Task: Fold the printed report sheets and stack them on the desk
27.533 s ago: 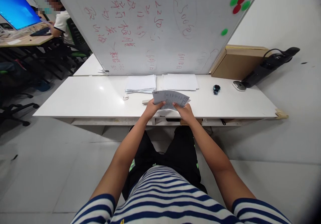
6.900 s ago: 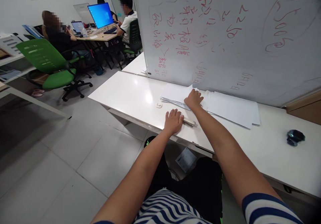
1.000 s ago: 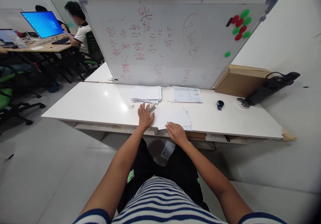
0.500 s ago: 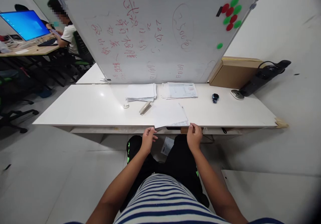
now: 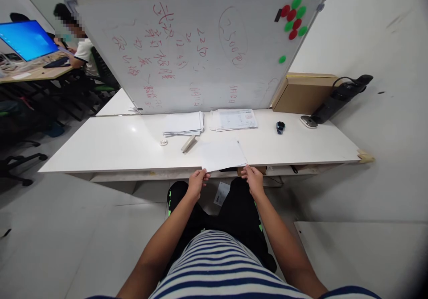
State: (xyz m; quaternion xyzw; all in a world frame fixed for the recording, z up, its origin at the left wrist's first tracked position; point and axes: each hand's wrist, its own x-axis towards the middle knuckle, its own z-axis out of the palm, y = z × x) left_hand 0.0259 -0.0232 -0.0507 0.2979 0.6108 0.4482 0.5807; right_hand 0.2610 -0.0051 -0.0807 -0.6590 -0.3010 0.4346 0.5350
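- Thin paper set (image 5: 222, 154) lies at the desk's (image 5: 100, 147) front edge, around mid-length; near-left corner pokes just past the edge.
- Left hand (image 5: 196, 184): thumb and finger pinched together on the near-left corner.
- Right hand (image 5: 253, 180): fingertips closed on the near-right corner. Depth of bite too small to tell.
- More than one sheet, judging by the offset layers along the right side. Count not readable.
- Handling guess: very light, floppy across the span, firmer along a taut edge. Sheets likely slide on each other and on the smooth desk top.
- Fragile-ish: creases or tears if one corner gets yanked. Light pinch is enough, but it has to catch every layer.
- Best hold: opposite corners or mid short sides, thumbs on top, fingers under. Overhang at the near-left corner gives finger room below.
- Right side looks less even, so I'd square it before trusting that pinch.
- Stapler (image 5: 189, 143) sits just beside the set's left side, neither hand on it. Two paper stacks (image 5: 183, 122) (image 5: 234, 118) sit by the back edge, beyond the set.
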